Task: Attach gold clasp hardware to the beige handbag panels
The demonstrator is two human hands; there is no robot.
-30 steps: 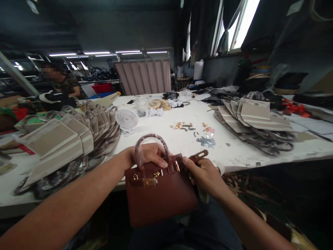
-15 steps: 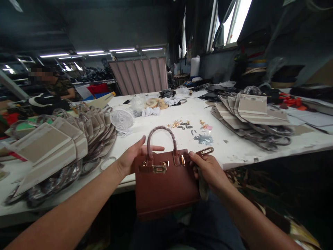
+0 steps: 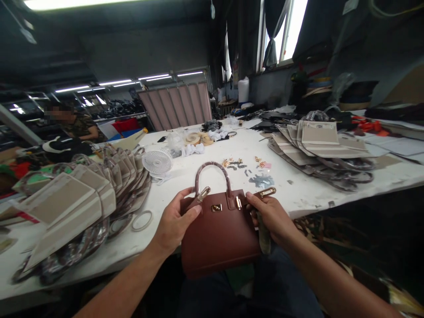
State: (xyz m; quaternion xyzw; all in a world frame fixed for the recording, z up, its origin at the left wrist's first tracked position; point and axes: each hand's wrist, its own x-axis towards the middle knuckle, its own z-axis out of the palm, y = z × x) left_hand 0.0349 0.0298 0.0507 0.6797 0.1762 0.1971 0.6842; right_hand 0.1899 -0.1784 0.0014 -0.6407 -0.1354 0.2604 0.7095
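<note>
A brown handbag [image 3: 220,238] leans upright at the table's front edge over the lap. Its arched handle [image 3: 213,165] is wrapped in clear film. My left hand [image 3: 175,218] is closed on the bag's upper left side, its thumb near a strap with a gold end plate [image 3: 203,194] that points up, off the gold turn-lock [image 3: 216,207]. At the upper right corner, my right hand [image 3: 270,216] is closed on the bag and on the other strap, whose gold plate [image 3: 267,191] sticks out to the right. A dark olive cloth-like piece [image 3: 264,234] hangs below my right fingers.
Stacked beige bag panels with film-wrapped handles [image 3: 66,194] lie left, and another stack [image 3: 319,137] lies right. Between them are a white fan [image 3: 157,163], a tape ring [image 3: 142,221], gold fittings [image 3: 260,161] and grey metal plates [image 3: 261,179]. A person [image 3: 77,123] sits far left.
The left strap has come off the turn-lock and now points up by my left thumb. My left hand has moved from behind the bag's side onto its front. The bag sits slightly further right.
</note>
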